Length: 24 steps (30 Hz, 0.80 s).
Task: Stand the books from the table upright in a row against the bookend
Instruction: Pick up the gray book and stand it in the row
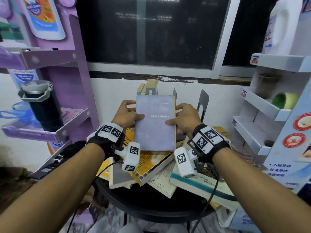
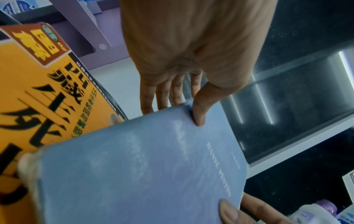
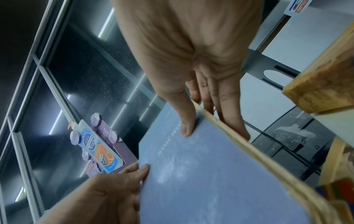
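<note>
Both hands hold a thin pale-blue paperback book (image 1: 155, 122) in the air above the heap of loose books (image 1: 151, 169) on the round black table (image 1: 151, 204). The left hand (image 1: 125, 113) pinches its left edge, thumb on the cover; the right hand (image 1: 186, 117) pinches its yellowed page edge likewise. Beyond it, two books (image 1: 148, 89) stand upright near the grey metal bookend (image 1: 202, 105).
</note>
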Tool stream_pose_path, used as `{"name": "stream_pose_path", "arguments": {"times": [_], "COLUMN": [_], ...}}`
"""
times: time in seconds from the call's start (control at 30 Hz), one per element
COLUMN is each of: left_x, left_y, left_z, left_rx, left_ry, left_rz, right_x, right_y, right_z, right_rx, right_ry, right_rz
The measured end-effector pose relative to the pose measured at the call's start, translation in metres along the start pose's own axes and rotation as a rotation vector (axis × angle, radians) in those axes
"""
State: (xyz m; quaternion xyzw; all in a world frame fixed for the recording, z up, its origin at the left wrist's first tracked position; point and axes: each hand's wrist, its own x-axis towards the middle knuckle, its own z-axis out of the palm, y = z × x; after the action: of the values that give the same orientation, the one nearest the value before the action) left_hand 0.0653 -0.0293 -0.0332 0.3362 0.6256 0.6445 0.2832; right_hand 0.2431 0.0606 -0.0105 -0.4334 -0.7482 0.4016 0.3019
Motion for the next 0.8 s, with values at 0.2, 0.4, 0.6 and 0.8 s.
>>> {"name": "stream_pose_path", "arguments": {"times": [0.2, 0.4, 0.6, 0.8], "left_x": [-0.005, -0.008, -0.010, -0.017], "left_y": [0.005, 0.000, 0.004, 0.004], "left_z": [-0.021, -0.029, -0.016, -0.014], "left_rx": [-0.068, -0.099, -0.132, -0.052], "left_ry": [0.018, -0.082, -0.192, -0.266], "left_rz": [0.073, 0.114, 0.108, 0.173], "right_x": [-0.001, -0.001, -0.003, 0.001], "right_y": [-0.003, 0.003, 0.013, 0.014], "right_z": [0.016, 0.022, 0.025, 0.030], "right_rx": [0.007, -0.018, 0.029, -0.008], "right_ry": [0.055, 0.070, 0.086, 0.169], "right_rz": [-0.130, -0.233, -0.271, -0.324]}}
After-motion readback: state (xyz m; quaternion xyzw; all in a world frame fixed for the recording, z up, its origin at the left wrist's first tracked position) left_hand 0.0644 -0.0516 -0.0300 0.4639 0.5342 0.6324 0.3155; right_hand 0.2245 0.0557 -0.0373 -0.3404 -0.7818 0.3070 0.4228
